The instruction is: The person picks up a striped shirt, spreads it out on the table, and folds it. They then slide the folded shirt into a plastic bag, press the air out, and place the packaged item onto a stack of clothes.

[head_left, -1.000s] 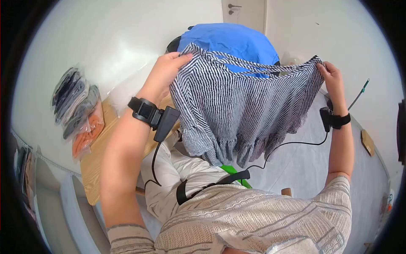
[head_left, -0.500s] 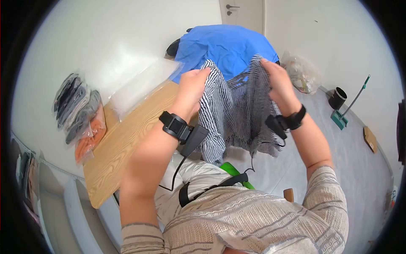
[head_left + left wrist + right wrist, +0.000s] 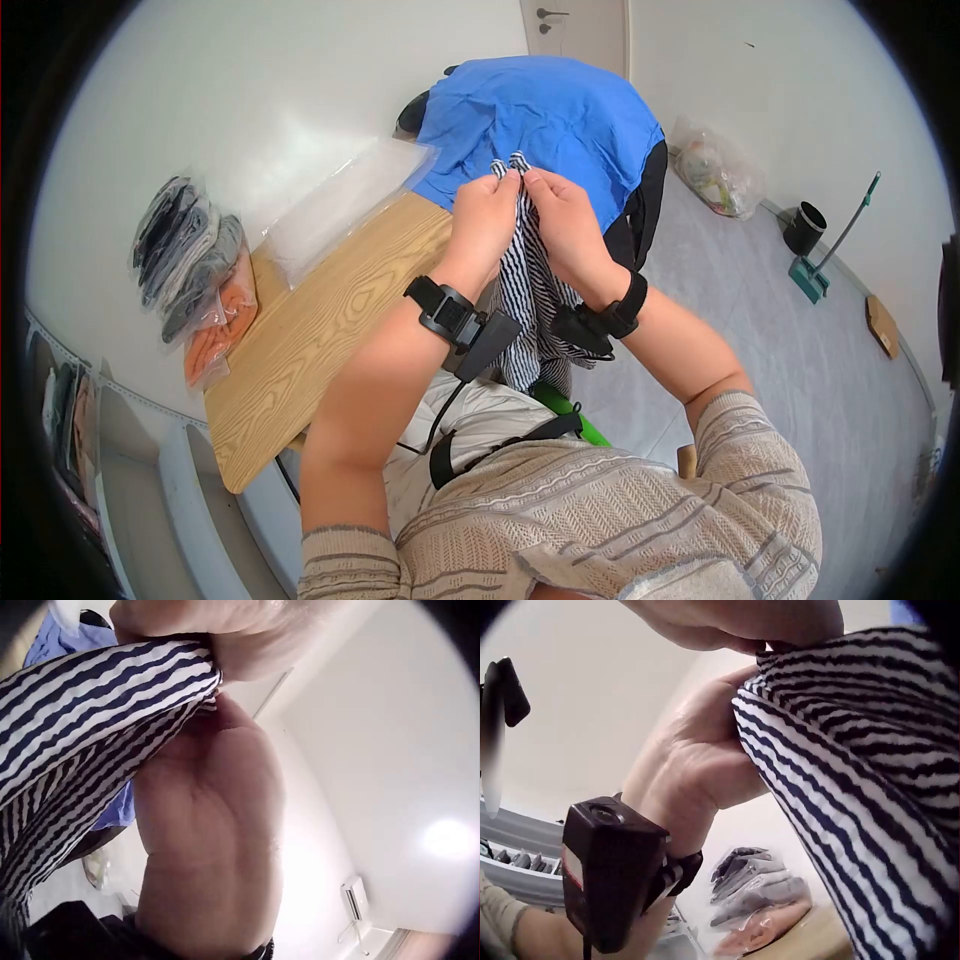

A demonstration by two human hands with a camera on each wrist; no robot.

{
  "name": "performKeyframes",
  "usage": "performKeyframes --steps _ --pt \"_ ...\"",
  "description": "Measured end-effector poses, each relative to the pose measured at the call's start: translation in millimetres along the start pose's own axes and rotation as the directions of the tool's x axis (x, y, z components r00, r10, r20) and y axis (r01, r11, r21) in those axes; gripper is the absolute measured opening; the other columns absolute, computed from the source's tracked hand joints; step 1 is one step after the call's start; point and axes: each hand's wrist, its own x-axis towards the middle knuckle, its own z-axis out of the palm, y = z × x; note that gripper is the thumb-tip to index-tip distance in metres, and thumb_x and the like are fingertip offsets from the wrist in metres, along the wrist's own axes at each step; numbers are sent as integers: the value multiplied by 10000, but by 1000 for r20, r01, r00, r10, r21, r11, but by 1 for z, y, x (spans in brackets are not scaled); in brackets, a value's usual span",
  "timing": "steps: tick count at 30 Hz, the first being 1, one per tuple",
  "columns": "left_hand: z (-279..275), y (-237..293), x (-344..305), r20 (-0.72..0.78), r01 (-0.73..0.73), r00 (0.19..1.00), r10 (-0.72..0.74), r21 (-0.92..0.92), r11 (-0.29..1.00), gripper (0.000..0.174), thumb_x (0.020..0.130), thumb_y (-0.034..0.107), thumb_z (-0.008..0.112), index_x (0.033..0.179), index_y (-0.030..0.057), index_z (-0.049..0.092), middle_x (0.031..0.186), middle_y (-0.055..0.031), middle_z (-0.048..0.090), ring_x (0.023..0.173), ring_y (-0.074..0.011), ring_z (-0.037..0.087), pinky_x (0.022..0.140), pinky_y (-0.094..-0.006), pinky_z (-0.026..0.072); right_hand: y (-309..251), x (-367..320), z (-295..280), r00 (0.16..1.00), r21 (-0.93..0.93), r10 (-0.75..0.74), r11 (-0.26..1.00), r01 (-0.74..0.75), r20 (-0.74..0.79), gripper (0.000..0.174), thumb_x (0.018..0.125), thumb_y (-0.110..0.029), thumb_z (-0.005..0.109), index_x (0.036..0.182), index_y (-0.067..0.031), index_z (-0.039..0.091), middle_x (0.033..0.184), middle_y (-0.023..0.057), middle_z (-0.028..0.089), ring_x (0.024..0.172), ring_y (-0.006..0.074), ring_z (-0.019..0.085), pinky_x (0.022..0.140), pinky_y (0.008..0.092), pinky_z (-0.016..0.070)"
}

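Your left hand (image 3: 483,222) and right hand (image 3: 568,224) stand close together, thumbs uppermost; the grip of each is narrow, pinching the gathered upper edge of the striped top (image 3: 512,345). The top hangs in folds below them, between your wrists, beside the desk (image 3: 330,320). Clear plastic (image 3: 340,205) lies along the desk's far side; bagged clothes (image 3: 188,255) are stacked at its left end. Beyond your hands, a blue cloth (image 3: 540,120) drapes over something dark.

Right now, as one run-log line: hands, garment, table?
left hand: grips striped garment | right hand: grips striped garment | striped garment: hanging from both hands | wooden table: clear plastic, bagged clothes
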Motion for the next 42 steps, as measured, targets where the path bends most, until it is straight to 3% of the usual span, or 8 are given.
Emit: performKeyframes --steps 12,17,25,31,35,37,41,42 --pt "-11 5 -5 131 -71 988 80 -71 995 331 968 279 478 1006 -23 607 934 -44 639 834 -82 555 747 -238 432 -43 -29 -12 952 -74 -1 997 25 306 410 855 -32 499 1260 34 498 1196 139 562 1087 157 521 966 264 378" --pt "-19 19 -6 271 -142 949 159 -83 986 312 969 246 470 971 -28 618 877 -9 639 773 -69 546 681 -254 431 -79 11 -56 905 -527 -204 757 387 372 460 824 -138 636 1247 -10 509 1207 81 556 1116 153 500 966 321 397" --pt "-21 49 -7 490 -118 854 177 -149 982 305 975 244 471 1080 -11 601 974 -35 654 847 -78 603 759 -214 472 -70 25 -60 761 -200 213 973 -111 613 469 843 -222 669 1215 19 514 1059 23 610 970 89 556 881 254 432" --pt "-29 43 3 421 -97 903 84 9 995 309 965 248 496 1089 -15 601 983 -32 652 860 -73 590 765 -219 463 -79 19 -42 844 -386 244 921 -47 478 250 898 -158 594 1059 29 633 935 24 663 839 67 582 778 212 458" --pt "-27 35 1 147 -318 945 291 216 923 259 873 215 636 1044 22 610 854 0 590 794 -76 529 728 -226 429 -88 25 -33 945 -539 -30 815 212 327 268 893 -167 589 1055 43 630 903 41 665 814 79 572 741 239 457" --pt "-22 32 -9 -95 -522 801 591 372 767 241 823 203 683 967 28 602 832 2 556 778 -99 523 710 -245 427 -103 25 -33 965 -632 -56 746 211 257 276 896 -175 584 1055 46 629 906 47 665 804 83 570 729 249 460" --pt "-18 23 -33 128 -642 746 654 402 653 271 759 238 733 893 45 598 913 -51 556 799 -161 536 708 -291 438 -112 36 -37 984 -531 -71 834 149 164 262 898 -186 584 1059 15 637 888 37 665 777 81 573 687 240 457" --pt "-14 19 -41 141 -556 820 555 427 713 331 732 287 752 912 46 613 1041 -134 552 935 -246 549 816 -349 441 -113 39 -37 986 -513 -69 847 137 149 256 900 -183 583 1059 11 637 886 31 664 767 75 572 671 229 454"
